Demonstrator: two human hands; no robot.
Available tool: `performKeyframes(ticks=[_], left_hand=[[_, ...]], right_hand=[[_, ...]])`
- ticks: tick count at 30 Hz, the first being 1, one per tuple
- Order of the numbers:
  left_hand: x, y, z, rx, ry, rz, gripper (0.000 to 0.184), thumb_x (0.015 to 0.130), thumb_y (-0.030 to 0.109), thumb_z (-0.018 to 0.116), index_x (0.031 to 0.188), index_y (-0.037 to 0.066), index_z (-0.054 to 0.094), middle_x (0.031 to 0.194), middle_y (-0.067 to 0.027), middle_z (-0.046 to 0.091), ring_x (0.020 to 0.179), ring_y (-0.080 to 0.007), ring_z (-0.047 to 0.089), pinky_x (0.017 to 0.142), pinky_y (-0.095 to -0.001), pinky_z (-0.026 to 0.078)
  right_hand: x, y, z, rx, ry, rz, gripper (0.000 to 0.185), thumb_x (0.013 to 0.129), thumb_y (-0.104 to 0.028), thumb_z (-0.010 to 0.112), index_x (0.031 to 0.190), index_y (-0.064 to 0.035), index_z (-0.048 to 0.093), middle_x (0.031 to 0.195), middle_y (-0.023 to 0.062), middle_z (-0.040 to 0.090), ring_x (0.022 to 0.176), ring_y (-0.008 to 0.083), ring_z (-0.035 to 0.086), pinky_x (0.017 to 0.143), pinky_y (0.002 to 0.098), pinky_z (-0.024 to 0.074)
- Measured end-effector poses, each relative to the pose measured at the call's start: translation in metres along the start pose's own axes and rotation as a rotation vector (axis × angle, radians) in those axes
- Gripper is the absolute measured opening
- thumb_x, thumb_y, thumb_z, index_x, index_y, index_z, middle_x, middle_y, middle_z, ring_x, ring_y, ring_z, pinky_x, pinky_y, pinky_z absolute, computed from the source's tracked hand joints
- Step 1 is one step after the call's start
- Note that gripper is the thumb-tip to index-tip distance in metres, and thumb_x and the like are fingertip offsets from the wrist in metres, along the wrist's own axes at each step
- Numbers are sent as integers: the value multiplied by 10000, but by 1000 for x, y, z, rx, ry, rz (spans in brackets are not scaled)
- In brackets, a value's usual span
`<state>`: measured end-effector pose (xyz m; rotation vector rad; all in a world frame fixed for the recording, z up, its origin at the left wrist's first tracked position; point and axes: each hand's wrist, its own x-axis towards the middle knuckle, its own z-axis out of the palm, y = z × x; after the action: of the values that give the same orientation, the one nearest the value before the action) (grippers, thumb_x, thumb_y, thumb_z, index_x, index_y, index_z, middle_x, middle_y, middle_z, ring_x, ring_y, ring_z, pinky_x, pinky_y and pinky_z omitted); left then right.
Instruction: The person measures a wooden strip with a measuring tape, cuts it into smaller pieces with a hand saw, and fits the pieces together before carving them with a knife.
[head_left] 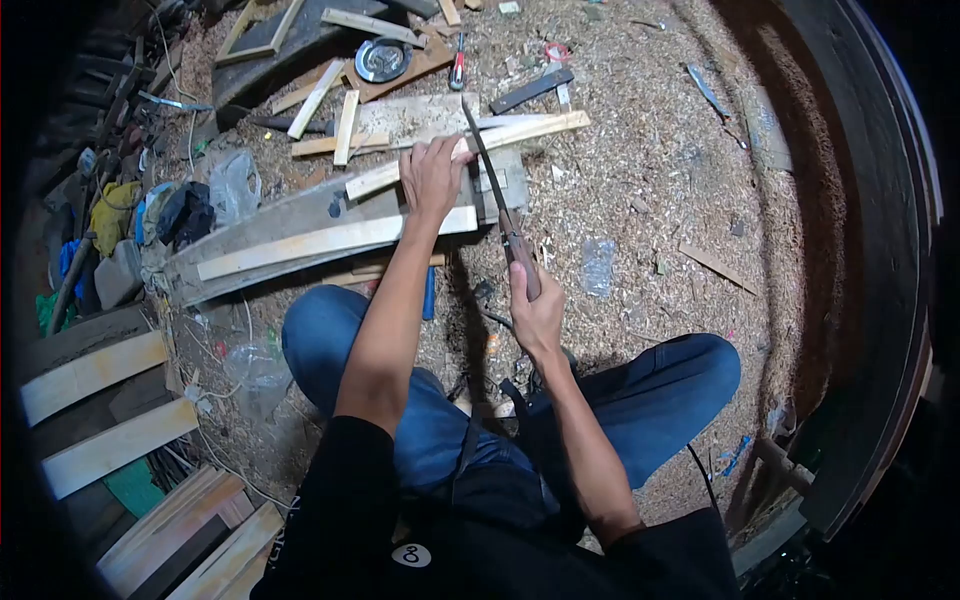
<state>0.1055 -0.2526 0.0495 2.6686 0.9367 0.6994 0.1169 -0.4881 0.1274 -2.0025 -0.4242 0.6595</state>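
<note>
Shavings cover the floor [640, 215]. The right hand [540, 318] grips a saw [516, 245], its blade pointing forward across a pale strip [535, 127], just right of the left hand [431, 182], fingers curled over the strip.

Right hand [538, 312] gripping apparent saw [487, 165], wooden strip [535, 128]

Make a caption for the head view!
Right hand holds a dark-bladed, brown-handled saw; left hand on a long pale wooden strip.
</note>
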Motion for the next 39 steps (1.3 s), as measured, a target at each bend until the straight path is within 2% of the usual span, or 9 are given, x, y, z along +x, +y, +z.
performKeyframes(ticks=[8,13,19,23,31,33,37,38,39], left_hand=[[9,-8,-2,-37,-59,3,354,887,354,629,1171,146,664,1082,-32,673,954,-238,575,876,-378,366],[7,-11,-4,-47,-34,43,353,876,333,644,1165,131,656,1097,-31,670,953,-251,580,869,-390,377],[7,-11,-5,-44,6,60,334,859,292,663,1148,123,659,1075,-25,666,970,-244,582,861,-385,386],[8,-9,-7,-73,-35,16,347,866,306,654,1157,116,662,1099,-24,660,975,-243,573,888,-386,383],[7,-10,-2,-62,30,23,333,856,322,659,1124,127,681,1038,-16,663,938,-242,574,867,-389,392],[7,-10,-1,-79,50,34,330,853,315,663,1121,123,683,1026,-22,663,939,-240,573,865,-390,390],[7,-11,3,-45,6,20,328,843,296,677,1123,124,684,1018,-29,659,943,-238,573,864,-394,387],[5,-12,6,-28,23,33,330,837,289,685,1124,126,685,1011,-32,657,943,-237,573,864,-393,385],[3,-10,6,-13,46,43,333,830,282,693,1126,129,686,1005,-35,655,943,-236,572,864,-393,382]], right_hand=[[-51,-11,-22,27,163,4,409,941,-366,605,773,5,573,583,124,505,549,165,491,540,374,416],[32,-29,19,99,182,-151,474,952,-409,576,740,14,549,567,132,475,550,178,471,534,397,394],[81,-34,48,65,151,-146,509,959,-417,558,715,29,556,576,163,500,538,246,476,548,430,399],[86,-27,48,66,127,-167,530,964,-464,536,777,29,601,605,107,512,575,193,474,555,385,391],[81,-21,49,36,167,-246,465,961,-367,564,740,41,594,560,170,523,513,248,511,534,415,415],[84,-19,48,3,83,-152,491,973,-399,551,783,50,607,579,79,484,557,158,447,533,369,386],[78,-8,53,24,92,-177,440,979,-349,563,789,46,603,581,90,490,557,151,445,529,375,396],[78,-2,54,-10,100,-213,406,963,-348,574,796,20,618,604,220,569,557,354,605,541,452,441],[70,3,55,-10,103,-182,406,963,-348,574,796,20,618,604,220,569,557,354,605,541,452,441]])
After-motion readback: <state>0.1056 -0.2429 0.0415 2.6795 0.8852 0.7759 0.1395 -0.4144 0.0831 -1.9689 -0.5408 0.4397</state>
